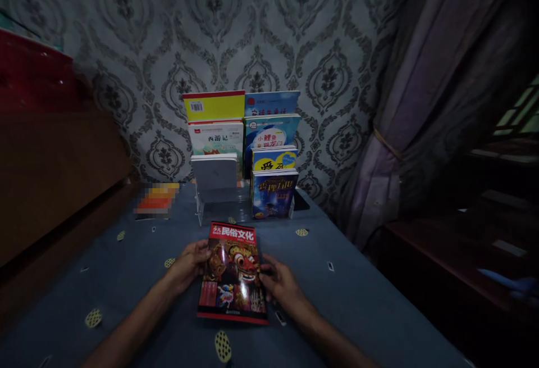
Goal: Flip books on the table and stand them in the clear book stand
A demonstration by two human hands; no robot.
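A book with a red and black cover is between my two hands, tilted a little, its front facing me. My left hand is closed on its left edge, and my right hand grips the right edge with the thumb on the cover. Just beyond it stands a clear book rack with books in two columns. The right column has a dark blue book in front; the left has a book with a plain pale cover in front and a white-green book behind it.
A patterned blue cloth covers the table. An orange blurred item lies left of the rack. A dark flat object is partly behind the rack. Brown furniture borders the left, a tied curtain the right, and papered wall the back.
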